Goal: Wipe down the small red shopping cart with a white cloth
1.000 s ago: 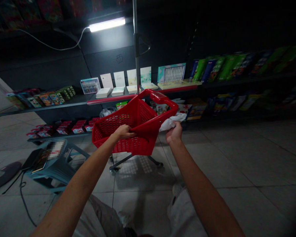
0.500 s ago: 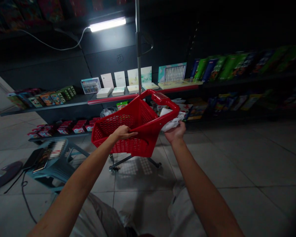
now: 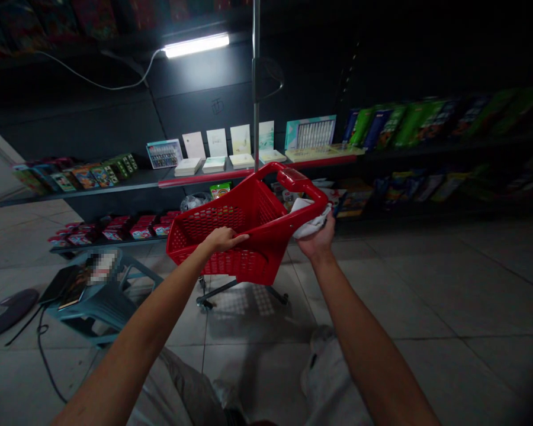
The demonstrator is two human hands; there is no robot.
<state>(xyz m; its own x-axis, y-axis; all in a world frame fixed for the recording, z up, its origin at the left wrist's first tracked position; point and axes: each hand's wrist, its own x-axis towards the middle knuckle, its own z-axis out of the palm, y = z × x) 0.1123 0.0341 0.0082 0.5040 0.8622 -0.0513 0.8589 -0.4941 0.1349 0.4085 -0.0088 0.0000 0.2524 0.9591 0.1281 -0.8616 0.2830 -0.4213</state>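
On the tiled floor [image 3: 426, 278], before the front edge of the dark shelf [image 3: 147, 177], stands the red shopping cart [image 3: 272, 248]. The left hand [image 3: 222, 238] grasps its near top edge, and the right hand's [image 3: 317, 239] fingers clasp a white cloth [image 3: 308, 227] against the handle's [image 3: 311, 189] near side.

Open floor [image 3: 417, 278] right of red cart [image 3: 273, 251]; stool [image 3: 111, 302] near left; pole [image 3: 256, 124], stocked shelf [image 3: 231, 176] block beyond.

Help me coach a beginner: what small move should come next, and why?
Perhaps slide the white cloth along the red handle with the right hand: the cloth shows on both sides of that handle, and the left hand rests on the basket's rim.
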